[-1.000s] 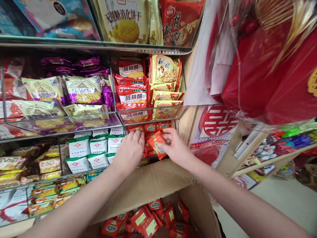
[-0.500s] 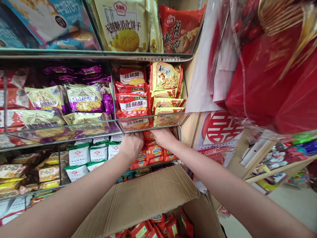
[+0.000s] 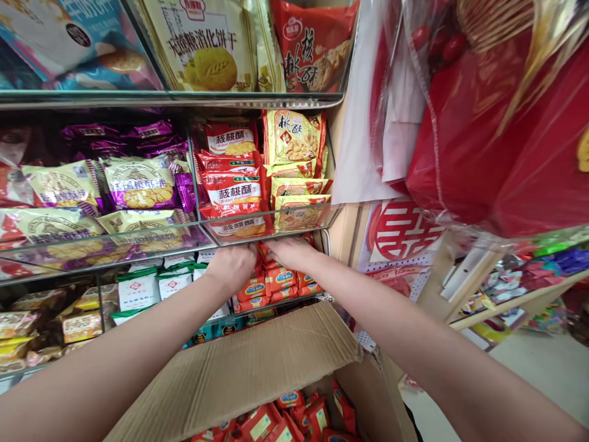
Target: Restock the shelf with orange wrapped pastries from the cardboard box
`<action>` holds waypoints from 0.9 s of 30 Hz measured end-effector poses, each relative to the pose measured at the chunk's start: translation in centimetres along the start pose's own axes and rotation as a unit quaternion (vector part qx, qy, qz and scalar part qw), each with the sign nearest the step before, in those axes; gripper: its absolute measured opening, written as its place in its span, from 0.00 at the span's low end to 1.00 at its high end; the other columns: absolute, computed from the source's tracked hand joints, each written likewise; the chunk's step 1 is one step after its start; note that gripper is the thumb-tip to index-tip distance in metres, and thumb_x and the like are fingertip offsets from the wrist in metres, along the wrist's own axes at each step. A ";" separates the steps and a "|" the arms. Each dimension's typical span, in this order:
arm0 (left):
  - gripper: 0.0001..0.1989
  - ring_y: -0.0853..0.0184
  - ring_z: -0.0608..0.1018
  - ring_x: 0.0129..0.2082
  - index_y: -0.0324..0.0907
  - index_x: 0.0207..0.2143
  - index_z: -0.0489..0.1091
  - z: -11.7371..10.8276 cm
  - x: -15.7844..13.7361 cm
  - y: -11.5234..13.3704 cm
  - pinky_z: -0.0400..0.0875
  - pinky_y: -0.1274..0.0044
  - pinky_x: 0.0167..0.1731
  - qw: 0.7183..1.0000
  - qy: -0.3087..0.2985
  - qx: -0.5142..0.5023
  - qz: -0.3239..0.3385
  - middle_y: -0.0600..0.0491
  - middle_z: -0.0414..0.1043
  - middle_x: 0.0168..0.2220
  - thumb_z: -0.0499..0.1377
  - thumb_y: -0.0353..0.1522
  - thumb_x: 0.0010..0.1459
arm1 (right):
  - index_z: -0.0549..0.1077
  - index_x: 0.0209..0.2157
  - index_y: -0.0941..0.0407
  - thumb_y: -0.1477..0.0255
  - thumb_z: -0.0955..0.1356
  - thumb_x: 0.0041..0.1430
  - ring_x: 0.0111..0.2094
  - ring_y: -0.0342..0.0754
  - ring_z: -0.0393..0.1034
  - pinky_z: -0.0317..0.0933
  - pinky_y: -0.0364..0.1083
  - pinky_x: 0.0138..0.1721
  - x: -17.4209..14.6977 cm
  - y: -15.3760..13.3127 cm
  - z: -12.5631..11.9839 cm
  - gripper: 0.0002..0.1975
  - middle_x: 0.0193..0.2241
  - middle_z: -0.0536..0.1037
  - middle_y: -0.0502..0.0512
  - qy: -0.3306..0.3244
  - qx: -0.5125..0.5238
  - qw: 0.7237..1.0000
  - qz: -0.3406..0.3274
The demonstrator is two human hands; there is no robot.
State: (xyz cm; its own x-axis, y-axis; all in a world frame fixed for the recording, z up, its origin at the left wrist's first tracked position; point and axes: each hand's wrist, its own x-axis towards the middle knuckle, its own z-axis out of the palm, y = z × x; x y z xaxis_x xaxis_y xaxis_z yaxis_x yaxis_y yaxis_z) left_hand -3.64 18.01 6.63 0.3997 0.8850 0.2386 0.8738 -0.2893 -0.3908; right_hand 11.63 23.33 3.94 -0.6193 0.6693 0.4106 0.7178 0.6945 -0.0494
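Grip of each hand is only partly visible: the left hand (image 3: 234, 265) is curled with its fingers tucked in, the right hand (image 3: 294, 253) reaches flat with its fingertips out of sight, and I cannot tell whether either pinches anything. Both hands are at the red packets (image 3: 281, 279) stacked just beyond the cardboard box (image 3: 368, 393), the left at the stack's upper left edge, the right over its upper part. Those packets stand in rows, printed faces outward, probably so that the labels read from the front. Hands placed so near each other seem to press or settle the upper row. More of them, the loose packets (image 3: 260, 423), lie jumbled inside the box, whose flap (image 3: 248, 359) leans toward the stack; sitting that close, it likely keeps the reach short. Beyond the box, to its left, are the white packets (image 3: 138, 288); above the stack runs the clear ledge (image 3: 271, 228). Low room beneath it probably explains the right hand's flattened, palm-down pose. Left knuckles face upward. Both forearms stretch over the box, converging at the stack.
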 end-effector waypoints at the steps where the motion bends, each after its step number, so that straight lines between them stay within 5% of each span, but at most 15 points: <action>1: 0.20 0.49 0.78 0.38 0.27 0.46 0.67 0.2 0.0 0.2 0.71 0.62 0.36 1.000 0.007 0.008 0.007 0.32 0.75 0.38 0.44 0.20 0.54 | 0.63 0.54 0.56 0.70 0.66 0.58 0.48 0.55 0.69 0.61 0.52 0.49 -0.1 -0.1 -0.1 0.22 0.50 0.73 0.62 0.005 -0.004 1.000 0.009; 5: 0.24 0.50 0.71 0.50 0.29 0.57 0.56 1.1 0.1 0.9 0.65 0.63 0.48 0.999 0.041 0.012 0.019 0.34 0.67 0.52 0.45 0.26 0.58 | 0.66 0.51 0.63 0.69 0.68 0.56 0.50 0.59 0.66 0.59 0.54 0.51 -1.2 -0.6 -0.4 0.22 0.49 0.72 0.69 0.037 -0.014 0.998 0.040; 10: 0.24 0.50 0.75 0.44 0.31 0.53 0.61 1.5 0.9 1.4 0.68 0.63 0.43 0.999 0.052 -0.005 -0.003 0.35 0.72 0.46 0.44 0.38 0.62 | 0.66 0.49 0.65 0.71 0.63 0.60 0.49 0.57 0.66 0.59 0.53 0.51 -3.3 -0.6 -0.9 0.17 0.45 0.74 0.69 0.080 -0.007 0.993 0.089; 14: 0.24 0.49 0.76 0.42 0.35 0.51 0.63 1.6 1.9 1.6 0.70 0.62 0.39 0.999 0.042 -0.028 -0.001 0.37 0.74 0.43 0.43 0.41 0.62 | 0.61 0.54 0.69 0.77 0.61 0.58 0.57 0.55 0.58 0.51 0.49 0.59 -5.0 -1.0 -0.7 0.22 0.54 0.67 0.69 0.100 0.014 0.987 0.121; 21: 0.21 0.57 0.71 0.52 0.43 0.55 0.60 1.4 4.5 0.9 0.57 0.64 0.56 0.995 0.008 -0.085 0.049 0.46 0.69 0.53 0.44 0.37 0.62 | 0.56 0.58 0.73 0.77 0.60 0.58 0.62 0.61 0.47 0.44 0.54 0.63 -8.3 -2.5 0.3 0.27 0.60 0.56 0.75 0.016 0.086 0.978 0.189; 27: 0.23 0.59 0.65 0.57 0.48 0.58 0.57 1.1 4.8 0.1 0.49 0.66 0.61 0.989 0.018 -0.119 0.090 0.51 0.64 0.58 0.45 0.35 0.60 | 0.55 0.59 0.72 0.69 0.62 0.59 0.63 0.61 0.43 0.41 0.53 0.63 -8.3 -3.0 0.2 0.31 0.61 0.56 0.73 -0.037 0.090 0.976 0.194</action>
State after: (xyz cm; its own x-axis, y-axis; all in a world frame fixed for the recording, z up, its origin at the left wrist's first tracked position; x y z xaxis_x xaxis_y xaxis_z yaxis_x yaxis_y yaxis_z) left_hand -1.94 22.69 6.74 0.5602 0.7995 0.2167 0.8265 -0.5219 -0.2112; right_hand 14.52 15.75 0.52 -0.3384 0.9036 0.2628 0.8395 0.4160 -0.3494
